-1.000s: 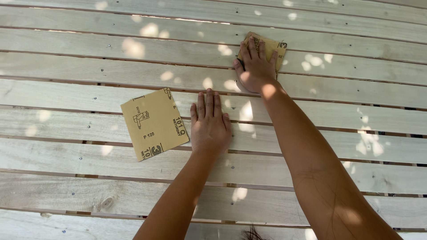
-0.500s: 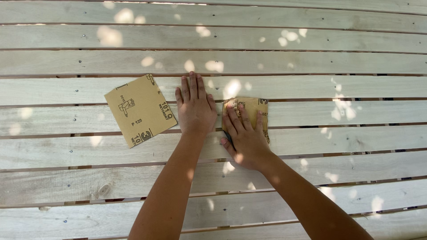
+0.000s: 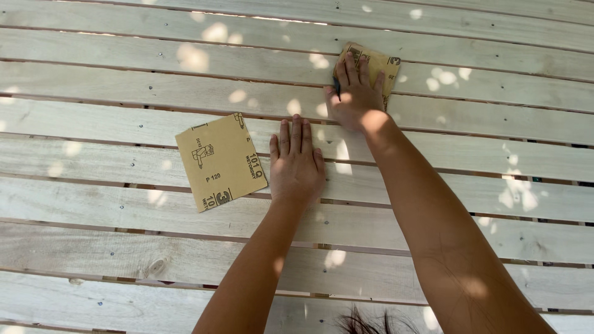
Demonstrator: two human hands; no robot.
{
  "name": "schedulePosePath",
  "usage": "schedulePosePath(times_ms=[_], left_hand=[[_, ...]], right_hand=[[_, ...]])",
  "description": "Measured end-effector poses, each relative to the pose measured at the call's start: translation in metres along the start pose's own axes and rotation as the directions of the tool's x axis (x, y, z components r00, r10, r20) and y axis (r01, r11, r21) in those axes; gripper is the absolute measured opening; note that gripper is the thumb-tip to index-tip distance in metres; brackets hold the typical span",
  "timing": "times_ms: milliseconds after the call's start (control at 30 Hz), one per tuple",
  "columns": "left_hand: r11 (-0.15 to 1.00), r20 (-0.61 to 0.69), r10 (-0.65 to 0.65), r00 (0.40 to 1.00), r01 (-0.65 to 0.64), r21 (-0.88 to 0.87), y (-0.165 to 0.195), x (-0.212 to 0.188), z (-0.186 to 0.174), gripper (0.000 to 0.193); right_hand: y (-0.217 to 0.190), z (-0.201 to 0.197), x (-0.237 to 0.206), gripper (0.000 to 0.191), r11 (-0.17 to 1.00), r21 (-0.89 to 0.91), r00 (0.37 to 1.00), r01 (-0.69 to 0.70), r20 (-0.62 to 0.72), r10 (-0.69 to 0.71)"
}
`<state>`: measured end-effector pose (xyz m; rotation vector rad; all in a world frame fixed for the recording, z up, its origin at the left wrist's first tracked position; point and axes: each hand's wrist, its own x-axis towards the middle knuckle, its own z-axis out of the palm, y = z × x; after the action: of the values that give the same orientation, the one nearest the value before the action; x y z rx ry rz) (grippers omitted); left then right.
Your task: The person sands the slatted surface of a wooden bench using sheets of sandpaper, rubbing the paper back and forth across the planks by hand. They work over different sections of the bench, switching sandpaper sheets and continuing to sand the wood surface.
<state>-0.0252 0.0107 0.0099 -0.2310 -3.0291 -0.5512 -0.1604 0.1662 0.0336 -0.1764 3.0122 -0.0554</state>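
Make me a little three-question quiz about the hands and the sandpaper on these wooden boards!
1. True or false: the right hand presses a sandpaper sheet onto the boards.
2. What lies beside the left hand?
A. a hammer
B. a spare sandpaper square
C. a brush
3. Fill in: the left hand lies ____ on the wood.

Key: 1 true; 2 B; 3 flat.

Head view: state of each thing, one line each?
Left hand: flat, palm down on the boards, holding nothing.
Right hand: stretched forward, pressing the far sandpaper to the boards.
Far sandpaper: under the right hand, partly covered.
Spare sandpaper: lying loose, flat, printed back up, left of the left hand, untouched.
Boards: pale slats with gaps, dappled with sunlight.
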Motion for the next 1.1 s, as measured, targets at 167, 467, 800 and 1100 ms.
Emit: schedulePosePath(times_ms=[167,467,800,1100], left_hand=[[1.000,0.032,-0.021,0.999,0.021,0.019,0.005,-0.003,-0.001,0.067],[0.999,-0.029,0.014,0.999,-0.013,0.032,0.004,-0.006,0.007,0.067],[1.000,-0.020,0.026,0.999,-0.026,0.009,0.001,-0.005,0.001,0.066],[1.000,0.013,-0.012,1.000,0.012,0.002,0.008,-0.006,-0.002,0.066]], right_hand=[[-0.022,0.016,-0.148,0.075,0.989,-0.074,0.989,0.130,0.080,-0.124],[-0.016,0.017,-0.176,0.075,0.988,-0.118,0.983,0.097,0.166,-0.077],[0.009,-0.005,0.014,0.068,0.996,-0.037,0.997,-0.080,-0.007,0.080],[-0.029,0.017,-0.210,0.074,0.980,-0.096,0.978,0.177,0.130,-0.164]])
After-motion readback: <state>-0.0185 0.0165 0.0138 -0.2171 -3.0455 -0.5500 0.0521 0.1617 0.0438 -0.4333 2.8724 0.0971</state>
